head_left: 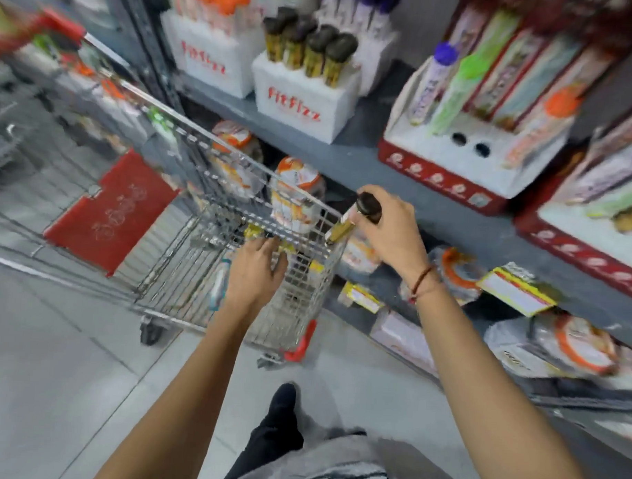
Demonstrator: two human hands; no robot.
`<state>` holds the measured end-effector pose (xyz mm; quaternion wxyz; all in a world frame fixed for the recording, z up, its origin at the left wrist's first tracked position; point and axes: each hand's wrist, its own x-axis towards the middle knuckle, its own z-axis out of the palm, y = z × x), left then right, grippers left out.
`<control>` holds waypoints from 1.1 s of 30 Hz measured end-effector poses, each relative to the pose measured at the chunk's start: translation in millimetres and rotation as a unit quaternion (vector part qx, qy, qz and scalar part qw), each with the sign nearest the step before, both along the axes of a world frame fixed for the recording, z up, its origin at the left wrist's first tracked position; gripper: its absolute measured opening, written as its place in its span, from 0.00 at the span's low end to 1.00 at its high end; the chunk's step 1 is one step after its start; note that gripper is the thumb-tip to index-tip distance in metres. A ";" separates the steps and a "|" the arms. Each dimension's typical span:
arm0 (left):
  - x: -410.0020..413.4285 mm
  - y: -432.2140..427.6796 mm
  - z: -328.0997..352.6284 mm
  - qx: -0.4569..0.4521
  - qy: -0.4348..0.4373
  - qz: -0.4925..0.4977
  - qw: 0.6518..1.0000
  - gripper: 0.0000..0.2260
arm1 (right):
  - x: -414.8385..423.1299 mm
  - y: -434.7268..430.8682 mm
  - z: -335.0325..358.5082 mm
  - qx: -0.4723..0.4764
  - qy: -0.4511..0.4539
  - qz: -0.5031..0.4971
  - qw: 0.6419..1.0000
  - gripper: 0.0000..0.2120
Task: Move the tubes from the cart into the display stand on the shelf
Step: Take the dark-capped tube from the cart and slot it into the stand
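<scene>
The right hand [390, 227] grips a dark-capped tube [358, 214] at the middle of the frame, above the cart [237, 208] rim. The left hand [258, 269] reaches into the cart with fingers spread, touching yellow tubes [254, 231]. The white display stand [301, 95] sits on the shelf [364, 162], upper middle.

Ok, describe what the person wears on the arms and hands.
Both forearms are bare, with no sleeves showing and no gloves. The right hand has a thin reddish-brown beaded bracelet around the wrist. The left hand shows nothing on its wrist. The picture is too blurred to tell whether any fingers carry rings.
</scene>
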<state>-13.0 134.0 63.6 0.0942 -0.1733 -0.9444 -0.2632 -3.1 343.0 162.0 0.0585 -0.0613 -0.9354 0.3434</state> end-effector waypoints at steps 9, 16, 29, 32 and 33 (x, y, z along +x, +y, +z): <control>-30.5 132.8 55.3 0.008 0.066 -0.189 0.980 0.18 | 56.3 107.8 94.8 0.014 0.063 -0.079 0.995 0.13; -41.2 192.5 46.4 -0.066 0.032 -0.254 0.964 0.24 | 78.4 154.4 127.9 0.027 0.055 -0.097 0.993 0.12; -46.5 186.9 24.6 -0.130 0.048 -0.267 0.954 0.25 | 58.9 170.4 135.6 0.041 0.061 -0.060 0.995 0.06; -47.9 186.4 22.8 -0.131 0.060 -0.266 0.953 0.25 | 50.4 172.1 133.4 0.036 0.060 -0.075 0.995 0.10; -47.9 186.0 22.6 -0.134 0.061 -0.264 0.953 0.26 | 47.8 172.2 133.2 0.036 0.055 -0.076 0.995 0.12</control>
